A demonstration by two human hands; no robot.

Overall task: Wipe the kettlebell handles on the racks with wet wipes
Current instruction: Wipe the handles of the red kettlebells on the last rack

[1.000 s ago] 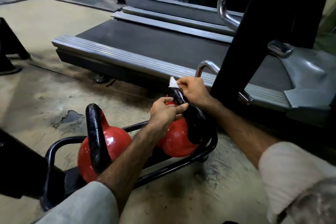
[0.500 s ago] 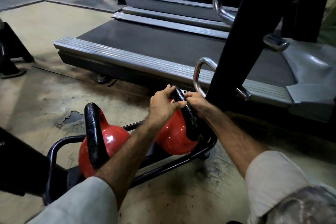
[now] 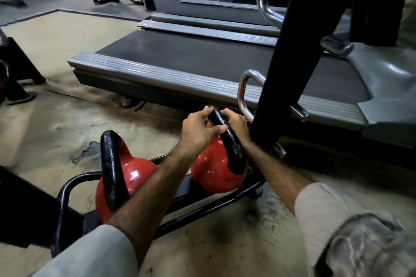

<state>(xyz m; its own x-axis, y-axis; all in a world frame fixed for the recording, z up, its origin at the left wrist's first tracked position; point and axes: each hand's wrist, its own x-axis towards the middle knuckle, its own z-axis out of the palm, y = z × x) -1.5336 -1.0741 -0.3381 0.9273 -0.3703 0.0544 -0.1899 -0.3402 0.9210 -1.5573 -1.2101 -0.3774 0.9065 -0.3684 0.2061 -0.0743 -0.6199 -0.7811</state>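
Observation:
Two red kettlebells with black handles sit in a low black rack (image 3: pixel 67 189) on the floor. The left kettlebell (image 3: pixel 137 173) stands untouched. My left hand (image 3: pixel 198 129) grips the top of the handle (image 3: pixel 229 139) of the right kettlebell (image 3: pixel 211 175), thumb and fingers curled round it. My right hand (image 3: pixel 237 125) curls round the far side of the same handle, close to my left. The wet wipe that it held earlier is hidden under its fingers.
A black upright post (image 3: pixel 281 69) rises just right of my hands, with a chrome loop (image 3: pixel 243 92) on it. A treadmill deck (image 3: pixel 202 60) lies behind the rack. The concrete floor (image 3: pixel 67 123) spreads to the left, with a dark machine base (image 3: pixel 15 78) at the far left.
My right hand has dropped from above the handle to its far side, taking the white wipe out of sight. My left hand has shifted up to the handle's top.

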